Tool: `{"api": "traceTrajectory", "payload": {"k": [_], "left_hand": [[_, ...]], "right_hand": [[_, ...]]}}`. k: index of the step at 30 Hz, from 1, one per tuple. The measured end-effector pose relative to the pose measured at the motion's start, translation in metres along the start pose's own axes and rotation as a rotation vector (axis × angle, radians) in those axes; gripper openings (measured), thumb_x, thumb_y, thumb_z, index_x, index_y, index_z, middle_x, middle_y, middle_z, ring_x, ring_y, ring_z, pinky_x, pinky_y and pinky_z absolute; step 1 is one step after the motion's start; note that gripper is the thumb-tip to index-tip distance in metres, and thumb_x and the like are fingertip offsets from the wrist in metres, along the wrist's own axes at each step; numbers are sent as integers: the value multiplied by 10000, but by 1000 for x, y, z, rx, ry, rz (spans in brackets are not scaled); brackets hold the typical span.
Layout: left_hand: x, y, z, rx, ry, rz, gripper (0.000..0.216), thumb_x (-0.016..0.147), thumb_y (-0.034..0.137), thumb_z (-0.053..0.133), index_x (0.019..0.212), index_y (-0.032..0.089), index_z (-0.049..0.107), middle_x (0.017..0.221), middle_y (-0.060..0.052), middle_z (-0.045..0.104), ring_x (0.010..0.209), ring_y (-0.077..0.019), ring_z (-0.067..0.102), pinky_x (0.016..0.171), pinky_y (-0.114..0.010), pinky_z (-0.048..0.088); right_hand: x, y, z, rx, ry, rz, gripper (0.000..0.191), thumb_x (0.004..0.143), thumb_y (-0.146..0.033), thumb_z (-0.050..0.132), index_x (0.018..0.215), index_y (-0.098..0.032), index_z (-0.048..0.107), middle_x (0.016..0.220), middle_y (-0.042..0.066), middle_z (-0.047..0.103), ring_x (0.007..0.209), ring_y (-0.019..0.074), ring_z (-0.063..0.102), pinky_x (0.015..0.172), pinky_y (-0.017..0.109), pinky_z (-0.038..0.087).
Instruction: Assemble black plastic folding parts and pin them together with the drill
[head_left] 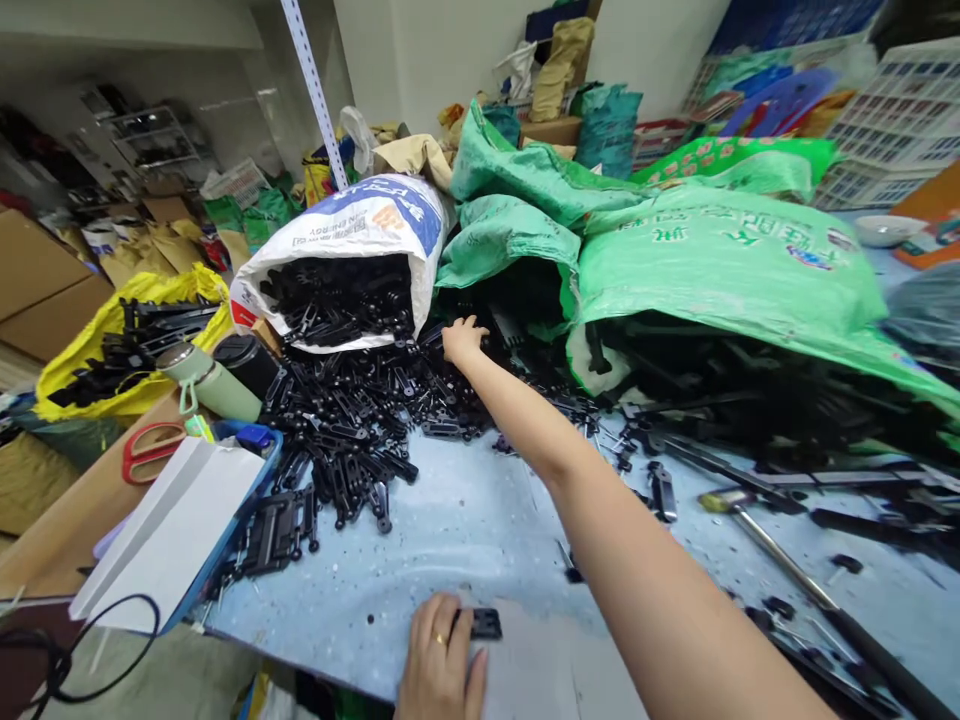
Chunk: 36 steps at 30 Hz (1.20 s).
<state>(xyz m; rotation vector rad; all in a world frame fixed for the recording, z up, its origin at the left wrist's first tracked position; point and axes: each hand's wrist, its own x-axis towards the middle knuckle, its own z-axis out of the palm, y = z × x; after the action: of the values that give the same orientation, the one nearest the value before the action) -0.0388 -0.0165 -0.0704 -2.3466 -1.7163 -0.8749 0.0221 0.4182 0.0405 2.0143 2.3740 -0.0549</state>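
Observation:
My right hand (463,340) reaches far forward onto the heap of small black plastic parts (352,420) spilling from a white sack (352,235). Its fingers curl down into the parts; what they hold is hidden. My left hand (441,660), wearing a ring, rests at the near edge of the light blue table (450,520), fingers pressed on a small black plastic piece (485,624).
Green sacks (712,260) with long black parts lie at the right. A hammer (780,555) lies on the table at right. At left are a white folded sheet (172,525), red scissors (150,450), a green bottle (214,385), a dark cup (244,360) and a yellow bag (127,345) of black parts.

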Motion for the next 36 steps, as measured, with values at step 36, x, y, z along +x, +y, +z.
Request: {"api": "traceTrajectory", "payload": {"k": [36], "left_hand": [[12,-1,-22,-83,-327,93,287,890,178,446,1163,142,527,1002,-111,595,943,-233,555,814,-377,469]], "right_hand": [[-367,162,60,141,-10,-260,449,832,-459,532,1156,-153,590,1013,124,577,958,244,530,841,343,409]]}}
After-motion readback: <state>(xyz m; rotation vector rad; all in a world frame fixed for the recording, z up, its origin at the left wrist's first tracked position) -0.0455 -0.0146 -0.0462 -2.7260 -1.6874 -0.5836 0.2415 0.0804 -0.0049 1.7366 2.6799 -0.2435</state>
